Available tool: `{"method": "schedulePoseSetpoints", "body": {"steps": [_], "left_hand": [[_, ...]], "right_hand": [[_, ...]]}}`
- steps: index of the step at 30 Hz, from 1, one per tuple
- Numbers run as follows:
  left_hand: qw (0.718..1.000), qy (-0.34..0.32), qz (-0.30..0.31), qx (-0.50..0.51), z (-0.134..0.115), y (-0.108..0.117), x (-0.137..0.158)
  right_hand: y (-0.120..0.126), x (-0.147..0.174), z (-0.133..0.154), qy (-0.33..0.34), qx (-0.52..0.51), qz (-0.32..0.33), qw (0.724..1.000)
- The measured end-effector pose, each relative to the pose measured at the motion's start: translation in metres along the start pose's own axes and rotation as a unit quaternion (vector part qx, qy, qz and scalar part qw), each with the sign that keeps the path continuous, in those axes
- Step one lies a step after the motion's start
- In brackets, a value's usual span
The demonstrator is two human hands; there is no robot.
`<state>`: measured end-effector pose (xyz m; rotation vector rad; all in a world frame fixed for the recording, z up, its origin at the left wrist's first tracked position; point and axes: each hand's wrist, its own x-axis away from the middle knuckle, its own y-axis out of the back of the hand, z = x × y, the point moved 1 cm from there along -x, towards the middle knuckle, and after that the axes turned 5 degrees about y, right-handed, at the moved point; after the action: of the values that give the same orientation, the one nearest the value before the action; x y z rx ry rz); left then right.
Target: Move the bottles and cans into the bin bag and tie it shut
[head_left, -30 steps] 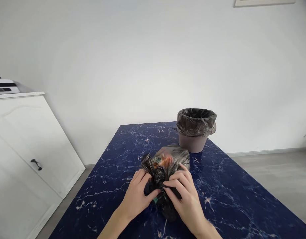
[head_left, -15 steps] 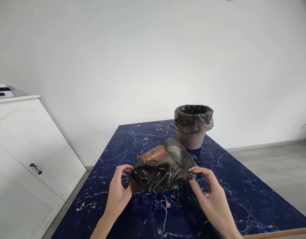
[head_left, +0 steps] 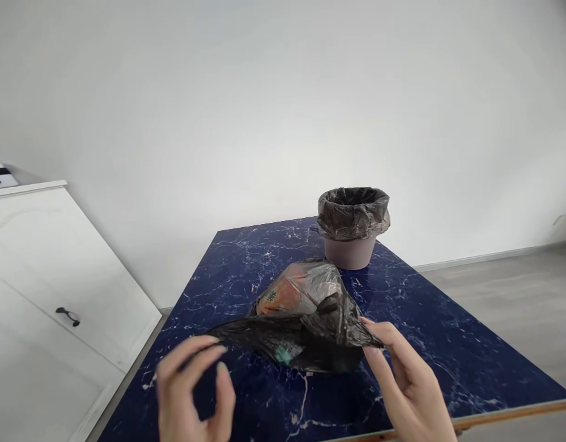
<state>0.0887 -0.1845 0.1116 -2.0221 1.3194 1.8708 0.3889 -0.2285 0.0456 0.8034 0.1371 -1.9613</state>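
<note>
The filled black bag (head_left: pixel 306 319) is held stretched by its mouth flaps, left hand (head_left: pixel 191 393) pinching at 9 o'clock, right hand (head_left: pixel 409 387) at 3, not yet knotted.

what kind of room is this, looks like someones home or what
Probably a room in a home, though sparsely furnished. A blue marble-look table stands against a plain white wall, a white cabinet with a dark handle sits to the left, and a small lined bin stands on the table behind a filled black bag.
</note>
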Motion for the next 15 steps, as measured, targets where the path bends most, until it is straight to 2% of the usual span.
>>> {"method": "schedulePoseSetpoints", "body": {"steps": [2,4,7,9,12,15], "left_hand": [[0.987,-0.098,0.128,0.019,-0.017,-0.007,0.003],[0.965,-0.121,0.231,0.011,-0.028,-0.020,0.006],[0.946,-0.084,0.313,0.000,-0.034,-0.038,0.009],[0.920,-0.060,0.387,0.028,-0.036,-0.042,0.015],[0.867,-0.044,0.485,0.104,-0.041,-0.036,0.023],[0.844,0.006,0.519,0.135,-0.041,-0.028,0.027]], "right_hand": [[-0.006,0.004,0.000,-0.007,-0.028,-0.019,0.999],[-0.011,0.006,0.000,0.006,-0.044,-0.039,0.998],[-0.011,0.005,0.002,0.010,-0.055,-0.046,0.997],[-0.006,0.002,0.005,-0.010,-0.068,-0.034,0.997],[0.005,-0.004,0.009,-0.044,-0.096,-0.019,0.994],[0.013,-0.009,0.002,-0.052,-0.136,-0.022,0.989]]}}
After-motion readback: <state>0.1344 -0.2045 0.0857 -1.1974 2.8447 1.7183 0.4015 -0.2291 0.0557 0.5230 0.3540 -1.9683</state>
